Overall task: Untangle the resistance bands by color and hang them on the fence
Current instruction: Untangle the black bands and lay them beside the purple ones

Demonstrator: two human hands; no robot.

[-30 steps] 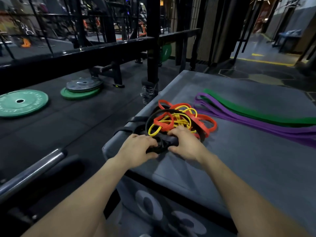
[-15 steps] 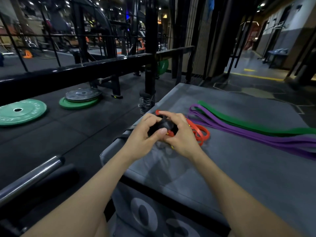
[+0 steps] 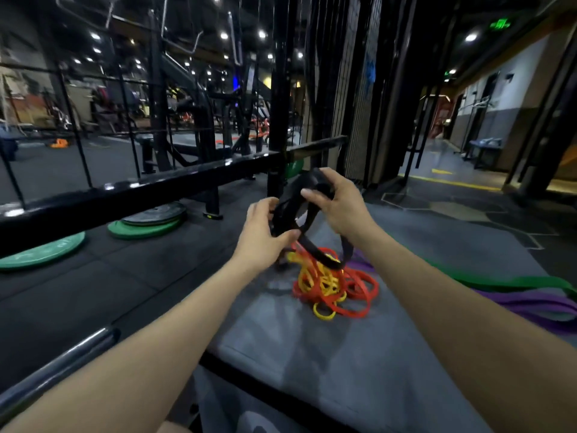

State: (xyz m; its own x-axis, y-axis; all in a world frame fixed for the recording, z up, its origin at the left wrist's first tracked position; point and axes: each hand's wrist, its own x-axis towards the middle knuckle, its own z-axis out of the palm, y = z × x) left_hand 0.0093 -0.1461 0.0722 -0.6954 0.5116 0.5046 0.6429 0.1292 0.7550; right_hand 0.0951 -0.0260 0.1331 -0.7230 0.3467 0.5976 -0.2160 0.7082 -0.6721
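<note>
A black resistance band (image 3: 292, 210) is held up above the grey box top (image 3: 327, 354). My left hand (image 3: 263, 232) grips its lower loops and my right hand (image 3: 335, 200) pinches its upper part. The black band's lower loop still runs into a tangle of red bands (image 3: 359, 292) and yellow bands (image 3: 324, 281) that hangs partly lifted from the box. A purple band (image 3: 530, 303) and a green band (image 3: 512, 284) lie flat at the right. The black fence rail (image 3: 150, 189) runs across behind the hands.
Green weight plates (image 3: 40, 253) and a stack of plates (image 3: 146, 223) lie on the dark floor at the left. A steel barbell (image 3: 53, 370) crosses the lower left. A black upright post (image 3: 279, 89) stands just behind the hands. A walkway opens at the far right.
Both hands have risen from the box top, lifting the black band higher. The red and yellow tangle is now drawn upward beneath it. The view has tilted up.
</note>
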